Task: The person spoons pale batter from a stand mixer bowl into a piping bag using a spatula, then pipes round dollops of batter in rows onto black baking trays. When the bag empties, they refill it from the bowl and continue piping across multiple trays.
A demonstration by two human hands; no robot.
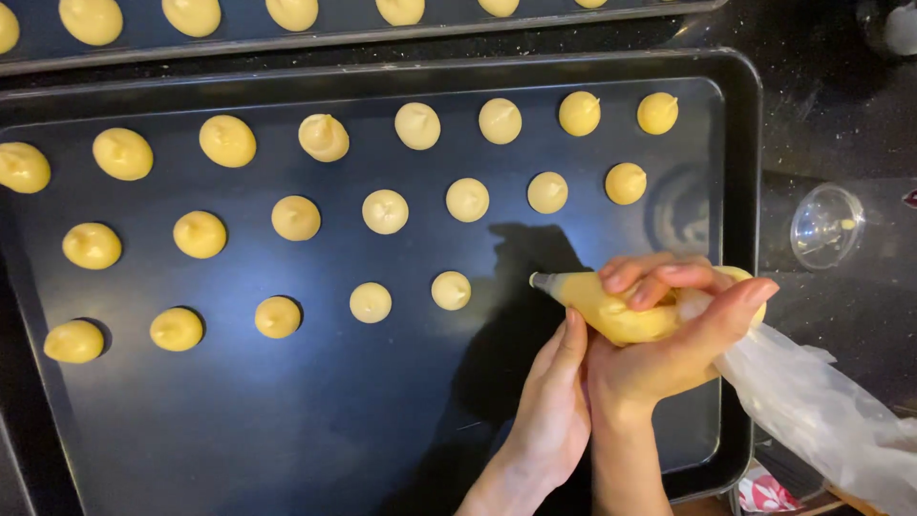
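Over the tray [735, 124], the right hand [669, 354] grips a piping bag [621, 311] tight, left hand [554, 401] steadying beneath, fingers loosely curled. Third row of dough mounds [451, 290] looks half piped; the next mound needs an even gap.

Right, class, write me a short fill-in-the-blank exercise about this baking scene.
1. The right hand squeezes a piping bag filled with ___ batter.
2. The mounds sit on a dark baking ___.
3. The nearest row holds ___ mounds.
4. The left hand steadies the bag from ___.

Missing words: yellow; tray; five; below
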